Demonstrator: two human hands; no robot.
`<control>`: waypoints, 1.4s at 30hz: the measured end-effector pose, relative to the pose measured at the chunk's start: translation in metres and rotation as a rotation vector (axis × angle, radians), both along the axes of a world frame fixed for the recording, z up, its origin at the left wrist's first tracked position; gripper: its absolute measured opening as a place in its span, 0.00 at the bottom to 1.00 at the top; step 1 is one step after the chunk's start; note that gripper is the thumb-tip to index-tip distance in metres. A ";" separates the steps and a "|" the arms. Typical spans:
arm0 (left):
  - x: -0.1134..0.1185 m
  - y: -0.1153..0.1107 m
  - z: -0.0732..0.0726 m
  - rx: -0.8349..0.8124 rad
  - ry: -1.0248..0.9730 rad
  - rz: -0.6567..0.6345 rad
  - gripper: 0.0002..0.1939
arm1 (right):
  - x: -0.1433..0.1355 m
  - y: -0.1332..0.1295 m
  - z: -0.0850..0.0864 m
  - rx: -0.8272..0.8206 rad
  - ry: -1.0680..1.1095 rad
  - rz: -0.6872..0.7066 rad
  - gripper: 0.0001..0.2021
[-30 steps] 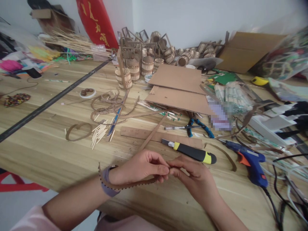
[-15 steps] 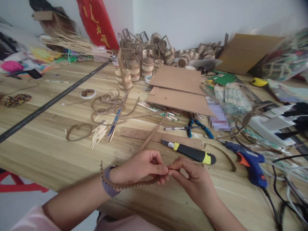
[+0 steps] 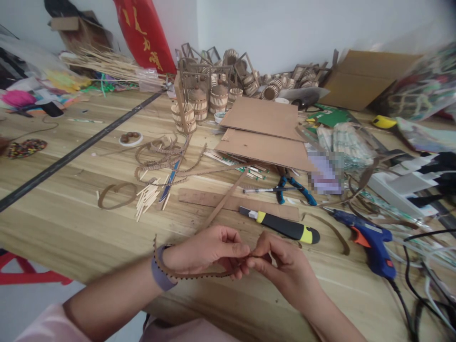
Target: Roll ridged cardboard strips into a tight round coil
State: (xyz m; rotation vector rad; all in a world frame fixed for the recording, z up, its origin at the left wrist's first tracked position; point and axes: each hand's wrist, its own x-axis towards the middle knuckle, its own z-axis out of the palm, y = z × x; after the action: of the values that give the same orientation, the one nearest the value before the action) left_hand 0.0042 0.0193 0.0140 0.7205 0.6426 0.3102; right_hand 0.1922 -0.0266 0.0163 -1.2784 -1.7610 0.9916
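A narrow brown corrugated cardboard strip [image 3: 199, 275] runs from my fingertips back under my left wrist, its free end curling up past a purple wristband [image 3: 161, 275]. My left hand [image 3: 217, 249] is closed, pinching the strip between thumb and fingers. Close against it, my right hand [image 3: 280, 261] pinches the strip's other end, and the fingertips of both hands nearly meet. The fingers partly hide that end. Just beyond my hands lie a black and yellow utility knife [image 3: 285, 227] with its blade out and a flat cardboard strip [image 3: 192, 199].
A blue glue gun [image 3: 370, 237] with cables lies at right. Blue-handled pliers [image 3: 299, 190], cardboard sheets [image 3: 263, 147], small sticks [image 3: 147, 198] and coiled strips [image 3: 156, 156] are spread ahead. Several small stick buckets [image 3: 197, 102] stand at the back by a cardboard box [image 3: 370, 78].
My right fingers have shifted slightly, with more of the strip's end showing between my hands. The strip's free end at my left wrist has moved a little up and right.
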 end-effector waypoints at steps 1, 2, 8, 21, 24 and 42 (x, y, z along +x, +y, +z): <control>0.000 0.000 0.001 0.014 0.014 0.006 0.23 | 0.000 0.000 0.000 0.003 -0.006 -0.004 0.22; 0.001 0.000 0.001 0.037 0.027 0.020 0.22 | -0.001 0.000 0.001 0.009 -0.016 -0.008 0.23; 0.002 0.003 0.001 0.202 0.109 0.051 0.20 | -0.004 -0.001 0.000 0.014 -0.039 0.010 0.26; -0.002 0.003 0.001 0.194 0.105 -0.036 0.19 | -0.002 0.004 0.006 0.147 0.010 0.064 0.15; -0.002 0.003 0.002 0.187 0.094 -0.021 0.17 | 0.001 0.005 0.006 0.149 0.011 0.038 0.16; -0.002 0.003 0.003 0.116 0.077 0.017 0.13 | 0.007 0.004 0.007 0.141 -0.137 0.048 0.12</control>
State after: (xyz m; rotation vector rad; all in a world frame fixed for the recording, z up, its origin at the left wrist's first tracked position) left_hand 0.0018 0.0220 0.0172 0.8418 0.7079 0.3386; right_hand 0.1989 -0.0224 0.0234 -1.2446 -1.9378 0.8068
